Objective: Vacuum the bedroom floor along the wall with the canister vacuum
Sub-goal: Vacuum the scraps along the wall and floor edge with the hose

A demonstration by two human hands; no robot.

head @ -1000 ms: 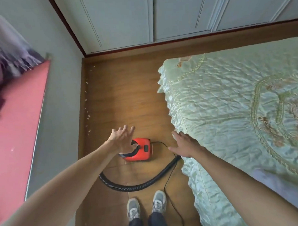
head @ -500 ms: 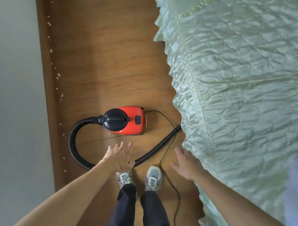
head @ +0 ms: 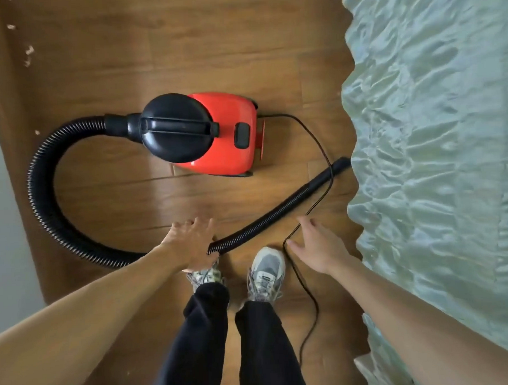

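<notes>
A red canister vacuum (head: 225,153) with a black domed top and carry handle sits on the wooden floor (head: 182,50). Its black ribbed hose (head: 43,184) loops left, then runs right past my feet to its nozzle end (head: 340,163) at the bed's edge. My left hand (head: 191,247) hovers over the hose with fingers spread, holding nothing that I can see. My right hand (head: 316,247) is open above the thin black power cord (head: 321,151). Pale debris bits (head: 29,55) lie along the wall.
A bed with a pale green quilted cover (head: 437,155) fills the right side. The grey wall (head: 0,203) and brown skirting (head: 5,116) run down the left. My feet in grey sneakers (head: 266,269) stand on the narrow floor strip.
My view has tilted down and closer to the vacuum. Both hands have lowered toward the hose and cord near my feet. The vacuum itself has not moved.
</notes>
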